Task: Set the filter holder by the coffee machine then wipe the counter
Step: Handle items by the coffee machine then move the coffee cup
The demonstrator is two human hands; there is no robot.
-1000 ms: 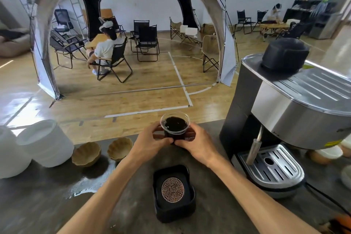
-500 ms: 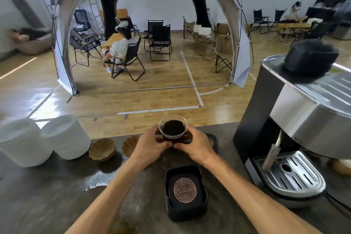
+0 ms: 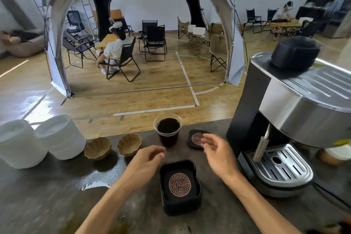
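Both hands, left (image 3: pixel 146 159) and right (image 3: pixel 218 153), hover loosely curled and empty near the cup (image 3: pixel 168 129), apparently freed for wiping the wet desk (image 3: pixel 47 195).

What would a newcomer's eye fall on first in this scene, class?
A clear cup of dark coffee stands at the counter's far edge, with the left hand and right hand open just short of it. To the right stands a steel coffee machine; to the left a wet spill shines on the counter.

Coffee machine (image 3: pixel 296 119): black-and-steel body, upright at the right end of the dark counter (image 3: pixel 47 195), steam wand hanging over its slotted drip tray (image 3: pixel 281 165); counter wet left of centre.
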